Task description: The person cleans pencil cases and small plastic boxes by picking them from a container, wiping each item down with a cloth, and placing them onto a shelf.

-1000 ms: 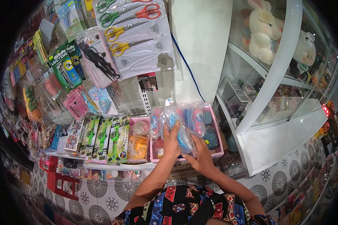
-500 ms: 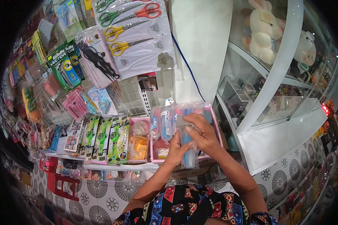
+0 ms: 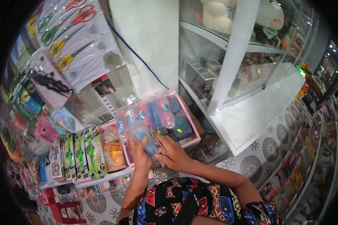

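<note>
Between my two hands is a clear plastic package with blue inside (image 3: pixel 142 134), tilted over the front of a pink box (image 3: pixel 194 142). My left hand (image 3: pixel 141 152) grips its left side with the thumb on top. On the lower right side, my right hand (image 3: pixel 172 153) holds the same package, along with what looks like a crumpled greyish cloth or wrap. Behind the hands, the pink box holds several wrapped pink and blue cases (image 3: pixel 164 112) and a grey-blue item with a yellow-green tag (image 3: pixel 181 126).
Left of the pink box lie orange packets (image 3: pixel 113 154) and green watch packs (image 3: pixel 94 153). Scissors (image 3: pixel 69 60) hang on a sheet above. A white-framed glass cabinet (image 3: pixel 233 56) stands to the right, and a red plastic stool (image 3: pixel 62 210) is at the lower left.
The view has turned rightward, so the shelves appear further left. The package has gone from upright in front of the box to tilted over it, and my right hand has moved to its lower right side.
</note>
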A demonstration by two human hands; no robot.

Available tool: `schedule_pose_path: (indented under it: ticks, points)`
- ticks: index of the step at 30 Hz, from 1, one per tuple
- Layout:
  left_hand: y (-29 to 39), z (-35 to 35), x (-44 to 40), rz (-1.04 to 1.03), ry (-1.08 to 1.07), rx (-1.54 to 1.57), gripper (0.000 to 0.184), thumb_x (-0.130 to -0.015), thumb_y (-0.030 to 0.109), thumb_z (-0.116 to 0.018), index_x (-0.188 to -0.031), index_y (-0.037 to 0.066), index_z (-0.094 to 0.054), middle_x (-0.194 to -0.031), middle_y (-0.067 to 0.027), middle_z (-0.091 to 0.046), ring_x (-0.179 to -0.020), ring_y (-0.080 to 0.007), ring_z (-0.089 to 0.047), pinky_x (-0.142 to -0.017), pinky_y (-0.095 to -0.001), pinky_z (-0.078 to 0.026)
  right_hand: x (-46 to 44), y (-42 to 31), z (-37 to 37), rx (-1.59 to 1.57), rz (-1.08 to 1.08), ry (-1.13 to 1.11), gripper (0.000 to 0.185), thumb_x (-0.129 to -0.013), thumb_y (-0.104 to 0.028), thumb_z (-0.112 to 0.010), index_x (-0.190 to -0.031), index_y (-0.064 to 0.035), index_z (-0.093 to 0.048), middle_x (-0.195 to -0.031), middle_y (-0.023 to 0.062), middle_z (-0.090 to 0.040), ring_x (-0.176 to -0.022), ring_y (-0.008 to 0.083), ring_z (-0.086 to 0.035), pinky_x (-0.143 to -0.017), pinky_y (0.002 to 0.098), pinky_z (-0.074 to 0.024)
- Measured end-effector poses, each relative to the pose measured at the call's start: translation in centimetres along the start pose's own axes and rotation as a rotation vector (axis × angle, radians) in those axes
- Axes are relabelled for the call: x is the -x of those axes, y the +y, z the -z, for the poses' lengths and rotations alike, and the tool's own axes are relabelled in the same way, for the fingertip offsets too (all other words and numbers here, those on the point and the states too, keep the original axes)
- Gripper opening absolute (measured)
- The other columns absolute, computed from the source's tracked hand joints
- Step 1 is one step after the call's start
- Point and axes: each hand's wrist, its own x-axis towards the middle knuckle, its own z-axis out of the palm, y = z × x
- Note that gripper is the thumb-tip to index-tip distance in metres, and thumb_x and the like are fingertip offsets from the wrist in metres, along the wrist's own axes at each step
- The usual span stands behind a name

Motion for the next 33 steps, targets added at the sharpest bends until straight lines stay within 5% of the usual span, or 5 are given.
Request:
schedule_pose_path:
  ticks: [10,13,16,23,33]
  points:
    - [-3.9,-6.7,1.4,0.353,-0.359,0.115,0.073,-0.074,0.014,-0.062,-0.138,0.007,-0.027,-0.127,-0.012,-0.044,-0.117,-0.0231,-0.045,-0.099,-0.0376,-0.036,0.8,-1.9,10.0,-0.096,-0.197,0.014,0.085,-0.066,-0.013,-0.078,-0.136,-0.0023,-0.031,-0.131,0.0176,-0.045,-0.117,0.0264,-0.05,-0.095,0.0366,-0.0426]
    - [-4.8,-8.7,1.8,0.055,-0.521,-0.212,0.08,-0.078,0.021,-0.065,-0.142,0.006,-0.019,-0.135,-0.0142,-0.038,-0.124,-0.0238,-0.039,-0.102,-0.0376,-0.031,1.7,-3.1,14.8,0.002,-0.316,0.034,0.086,-0.064,-0.008,-0.077,-0.137,-0.0075,-0.033,-0.128,0.0144,-0.049,-0.116,0.0235,-0.051,-0.094,0.0357,-0.0438]
    - [-4.4,-7.3,1.2,0.092,-0.638,-0.336,0.084,-0.079,0.027,-0.067,-0.144,0.006,-0.018,-0.138,-0.0159,-0.036,-0.128,-0.0248,-0.036,-0.105,-0.0372,-0.027,2.7,-2.5,20.0,0.487,-0.251,0.095,0.086,-0.059,-0.004,-0.076,-0.135,-0.0114,-0.037,-0.118,0.0139,-0.056,-0.108,0.0268,-0.056,-0.091,0.0348,-0.0454]
    - [-6.4,-2.2,-6.4,-0.344,-0.392,-1.528,0.058,-0.075,0.04,-0.067,-0.116,0.001,-0.053,-0.105,-0.0194,-0.057,-0.106,-0.0363,-0.051,-0.089,-0.0437,-0.041,5.0,2.9,25.4,0.97,-0.448,-0.108,0.081,-0.053,-0.008,-0.075,-0.129,-0.014,-0.044,-0.096,0.0119,-0.06,-0.091,0.0321,-0.058,-0.078,0.0399,-0.0466]
    - [-8.5,-5.6,-14.3,0.037,-0.458,-2.002,0.062,-0.069,0.044,-0.072,-0.109,-0.001,-0.055,-0.106,-0.0165,-0.059,-0.098,-0.0305,-0.061,-0.079,-0.0366,-0.051,4.2,4.6,28.2,1.038,-0.24,0.194,0.047,-0.07,-0.023,-0.073,-0.111,-0.0063,-0.059,-0.084,0.0117,-0.058,-0.078,0.0288,-0.057,-0.068,0.0371,-0.0459]
